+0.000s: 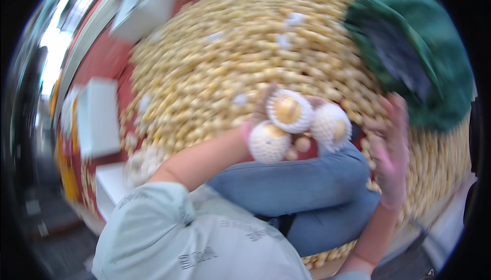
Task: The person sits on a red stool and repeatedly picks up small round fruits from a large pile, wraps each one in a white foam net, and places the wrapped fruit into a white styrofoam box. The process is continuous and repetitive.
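In my left hand (pixel 262 108) rest three round yellow fruits in white foam nets. One netted fruit (pixel 287 111) is at the top, another (pixel 269 142) sits lower left, and a third (pixel 332 126) is on the right. They hide most of the palm. My right hand (pixel 390 138) is raised to their right with its fingers apart, holding nothing. Pink shows around both wrists, perhaps glove edges. Under the fruits are my bent legs in blue jeans (pixel 291 184). The picture is blurred.
A wide heap of small yellow fruits (pixel 230 61) surrounds me on a red surface (pixel 101 61). Pale boxes (pixel 99 119) and a white bunch, perhaps foam nets (pixel 144 163), stand at left. A green cloth bag-like thing (pixel 433 50) with a grey inside lies at right.
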The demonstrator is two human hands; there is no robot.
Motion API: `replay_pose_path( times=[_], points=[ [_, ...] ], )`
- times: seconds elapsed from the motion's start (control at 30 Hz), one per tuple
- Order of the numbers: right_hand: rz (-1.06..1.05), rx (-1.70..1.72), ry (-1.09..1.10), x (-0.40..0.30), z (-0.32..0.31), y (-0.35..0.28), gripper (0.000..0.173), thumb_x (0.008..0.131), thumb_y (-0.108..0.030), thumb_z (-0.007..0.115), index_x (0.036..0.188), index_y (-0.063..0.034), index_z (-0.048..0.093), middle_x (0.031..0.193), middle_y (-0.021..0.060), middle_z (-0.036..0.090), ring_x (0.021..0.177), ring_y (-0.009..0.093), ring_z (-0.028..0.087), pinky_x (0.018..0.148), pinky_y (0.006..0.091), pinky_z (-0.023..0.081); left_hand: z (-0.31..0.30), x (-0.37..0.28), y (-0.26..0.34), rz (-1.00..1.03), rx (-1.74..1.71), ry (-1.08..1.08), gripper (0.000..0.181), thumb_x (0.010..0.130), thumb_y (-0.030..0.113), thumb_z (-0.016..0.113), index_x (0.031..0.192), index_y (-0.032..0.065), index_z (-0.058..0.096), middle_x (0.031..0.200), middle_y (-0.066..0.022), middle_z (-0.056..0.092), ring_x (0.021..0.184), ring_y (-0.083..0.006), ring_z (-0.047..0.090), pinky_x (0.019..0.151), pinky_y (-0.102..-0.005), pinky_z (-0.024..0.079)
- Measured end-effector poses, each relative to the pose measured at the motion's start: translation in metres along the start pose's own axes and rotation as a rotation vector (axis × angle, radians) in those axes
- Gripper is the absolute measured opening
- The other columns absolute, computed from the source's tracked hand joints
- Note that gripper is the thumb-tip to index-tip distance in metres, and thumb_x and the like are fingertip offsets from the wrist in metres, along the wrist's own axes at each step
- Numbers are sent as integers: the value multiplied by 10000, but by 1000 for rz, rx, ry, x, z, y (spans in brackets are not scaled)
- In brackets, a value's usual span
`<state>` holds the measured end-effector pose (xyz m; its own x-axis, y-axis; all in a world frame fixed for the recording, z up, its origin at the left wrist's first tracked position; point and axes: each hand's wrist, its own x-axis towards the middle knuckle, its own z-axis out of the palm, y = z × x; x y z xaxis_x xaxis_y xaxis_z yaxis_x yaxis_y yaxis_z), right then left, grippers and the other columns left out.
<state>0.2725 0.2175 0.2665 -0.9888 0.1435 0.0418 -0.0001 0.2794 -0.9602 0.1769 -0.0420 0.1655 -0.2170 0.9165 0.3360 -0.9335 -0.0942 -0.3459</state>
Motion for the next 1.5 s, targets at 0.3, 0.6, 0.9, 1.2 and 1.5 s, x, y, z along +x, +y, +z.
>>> replay_pose_path(
  times=[0.3,0.6,0.9,1.2,1.5],
  points=[
    [266,54,361,-11,-9,78,588,1005,-337,542,1502,-99,336,1444,107,462,1212,249,521,1026,339,387,48,-351,-66,968,472,535,847,807,660,643,1429,123,436,1206,-260,613,956,-454,663,757,-587,583],
    [375,49,449,-23,-64,152,462,981,-287,610,1388,-122,467,1241,18,541,958,143,584,806,274,456,31,-576,-241,2032,263,1119,699,807,714,575,1215,147,568,1017,-114,654,770,-291,661,666,-453,606],
    [466,-75,502,-23,-91,193,464,954,-301,620,1374,-173,467,1250,-20,572,1035,203,605,836,382,446,10,-583,-290,2073,180,1135,661,809,729,553,1160,171,597,1012,-84,650,775,-262,649,623,-428,599],
    [479,-128,486,-21,-106,212,471,962,-292,619,1384,-172,448,1254,-7,569,1064,242,599,840,402,448,-47,-562,-269,1930,-62,1109,582,858,679,545,1162,185,591,985,-86,654,770,-293,646,653,-460,577],
    [442,-170,407,-22,-100,208,622,974,-255,595,1512,-179,292,1428,4,453,1189,282,544,921,438,437,-44,-572,-246,1814,-9,1194,469,891,564,577,1185,199,597,1057,-70,654,860,-295,661,671,-444,590]
  ],
)
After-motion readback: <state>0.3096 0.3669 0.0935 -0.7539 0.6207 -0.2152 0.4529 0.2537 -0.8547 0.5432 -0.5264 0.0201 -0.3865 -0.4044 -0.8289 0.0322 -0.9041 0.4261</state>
